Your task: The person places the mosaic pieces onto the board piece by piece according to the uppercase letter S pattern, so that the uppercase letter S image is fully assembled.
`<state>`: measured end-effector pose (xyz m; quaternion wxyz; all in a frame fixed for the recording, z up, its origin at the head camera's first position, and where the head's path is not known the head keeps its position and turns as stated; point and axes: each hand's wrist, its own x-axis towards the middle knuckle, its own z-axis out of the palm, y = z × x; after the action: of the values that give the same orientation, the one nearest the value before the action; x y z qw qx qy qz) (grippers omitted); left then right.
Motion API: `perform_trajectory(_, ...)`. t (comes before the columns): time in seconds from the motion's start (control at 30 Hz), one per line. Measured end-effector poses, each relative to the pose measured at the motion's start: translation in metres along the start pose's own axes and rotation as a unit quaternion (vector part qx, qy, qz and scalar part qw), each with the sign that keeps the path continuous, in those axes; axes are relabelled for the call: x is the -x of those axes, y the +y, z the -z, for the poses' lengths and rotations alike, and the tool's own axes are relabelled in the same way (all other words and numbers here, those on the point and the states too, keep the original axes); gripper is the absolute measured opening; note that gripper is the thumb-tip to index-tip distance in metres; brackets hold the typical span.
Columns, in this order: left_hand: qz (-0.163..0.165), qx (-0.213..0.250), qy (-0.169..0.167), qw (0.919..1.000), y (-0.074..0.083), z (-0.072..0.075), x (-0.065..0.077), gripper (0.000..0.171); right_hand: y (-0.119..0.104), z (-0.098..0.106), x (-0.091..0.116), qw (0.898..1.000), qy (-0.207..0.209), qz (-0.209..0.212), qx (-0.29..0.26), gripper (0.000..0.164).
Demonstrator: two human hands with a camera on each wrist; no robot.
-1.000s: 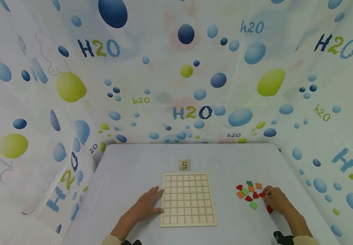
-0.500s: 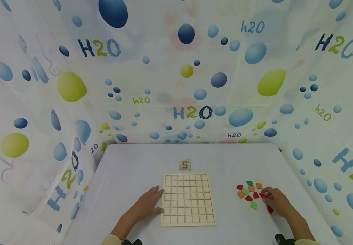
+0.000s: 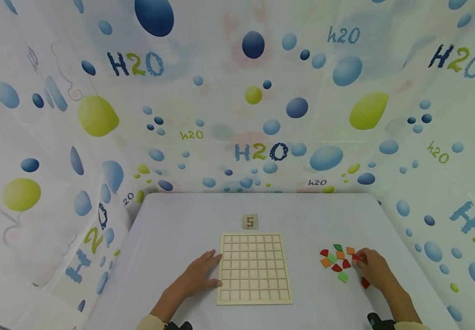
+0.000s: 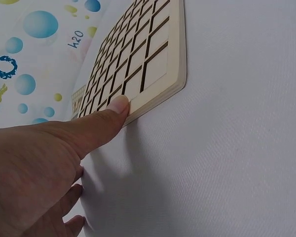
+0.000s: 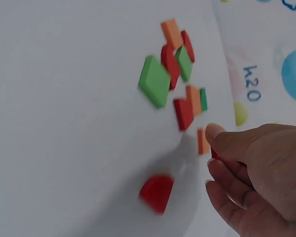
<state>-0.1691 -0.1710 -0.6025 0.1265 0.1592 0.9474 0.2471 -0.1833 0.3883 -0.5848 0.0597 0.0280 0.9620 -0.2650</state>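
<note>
My left hand (image 3: 200,272) lies at the left edge of a pale wooden grid board (image 3: 254,304), fingers spread. In the left wrist view its thumb (image 4: 106,123) rests on the board's rim (image 4: 163,85). Over the right side of the table, my right hand (image 3: 374,269) pinches a small red tile (image 3: 356,257) between thumb and fingers. Most of this tile (image 5: 214,153) is hidden behind the fingers in the right wrist view. Another red tile (image 5: 158,193), with a rounded edge, lies on the table below that hand.
Several loose tiles lie left of the right hand, among them a light green tile (image 3: 343,277), an orange tile (image 3: 325,262) and a dark green tile (image 3: 338,247). Behind the board is a small card (image 3: 250,222) with a brown figure on a grid. A patterned curtain (image 3: 221,114) encloses the table.
The right hand has shifted slightly toward the far side, and the red tile at its fingertips has moved with it. The left hand stays at the board.
</note>
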Motion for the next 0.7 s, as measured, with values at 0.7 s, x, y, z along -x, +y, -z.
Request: perform_trajectory(0.7,-0.004,0.023,-0.002,0.9997,0.002,0.003,0.002,0.085,-0.181,-0.096,-0.047,0.989,0.000,0.132,-0.060,0.018)
